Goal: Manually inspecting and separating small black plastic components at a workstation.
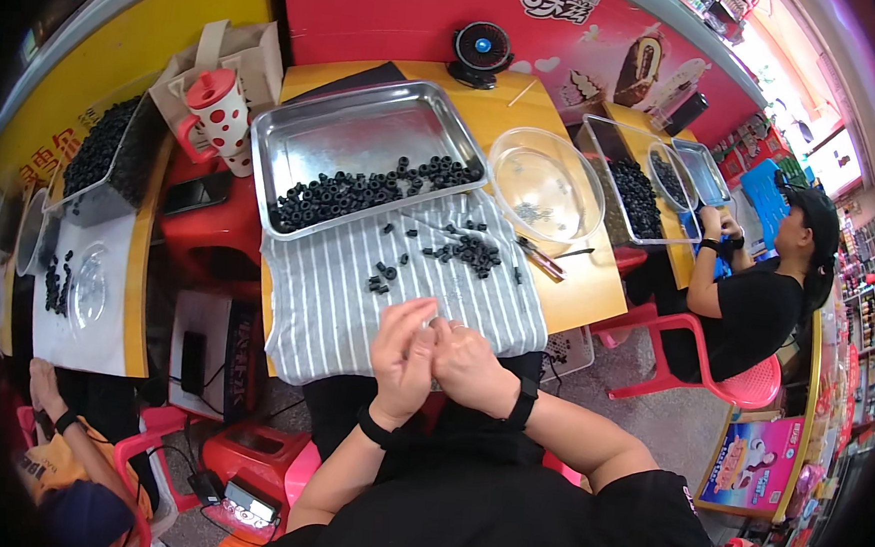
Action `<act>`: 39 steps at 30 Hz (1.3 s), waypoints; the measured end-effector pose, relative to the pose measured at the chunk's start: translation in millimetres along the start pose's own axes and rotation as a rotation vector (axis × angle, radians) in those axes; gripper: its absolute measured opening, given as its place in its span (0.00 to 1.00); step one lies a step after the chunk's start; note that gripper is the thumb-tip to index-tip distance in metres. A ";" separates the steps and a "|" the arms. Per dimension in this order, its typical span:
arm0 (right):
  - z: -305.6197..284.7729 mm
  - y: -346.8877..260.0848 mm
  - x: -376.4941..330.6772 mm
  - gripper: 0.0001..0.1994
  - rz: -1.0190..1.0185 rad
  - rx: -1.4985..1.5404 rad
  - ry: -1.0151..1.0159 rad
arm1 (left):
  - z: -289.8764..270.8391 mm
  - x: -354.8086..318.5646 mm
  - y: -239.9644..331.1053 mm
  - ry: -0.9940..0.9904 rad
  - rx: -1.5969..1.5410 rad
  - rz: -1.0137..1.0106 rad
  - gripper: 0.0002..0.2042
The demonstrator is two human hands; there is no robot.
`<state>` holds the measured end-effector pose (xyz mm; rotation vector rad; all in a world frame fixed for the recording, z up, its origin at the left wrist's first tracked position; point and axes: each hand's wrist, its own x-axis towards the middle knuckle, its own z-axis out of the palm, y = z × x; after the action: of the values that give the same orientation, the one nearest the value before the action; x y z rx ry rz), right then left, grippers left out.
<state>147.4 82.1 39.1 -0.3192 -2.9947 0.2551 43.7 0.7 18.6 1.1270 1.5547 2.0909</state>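
My left hand and my right hand meet over the near edge of a grey-and-white striped cloth. Both are closed, fingertips pinched together; whatever small thing they hold is too small or hidden to name. Beyond them, small black ring-shaped parts lie in a loose pile on the cloth, a few more to its left. A metal tray rests past the cloth, many of the same black parts heaped along its near side. A round transparent plastic tub stands right of the tray, small pale bits at its bottom.
Right of the cloth lies a slim pen-like tool. A small black fan, a polka-dot tumbler and a phone surround the tray. Co-workers sit at right and lower left, near bins of black parts.
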 end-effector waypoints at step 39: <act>10.4 -73.8 37.4 0.15 1.139 -0.966 0.607 | 139.1 -71.6 -74.4 0.317 1.172 -0.341 0.06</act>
<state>95.0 17.6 45.9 -1.7294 -1.8000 -1.0156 177.0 75.1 -63.4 0.6699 3.0039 1.0620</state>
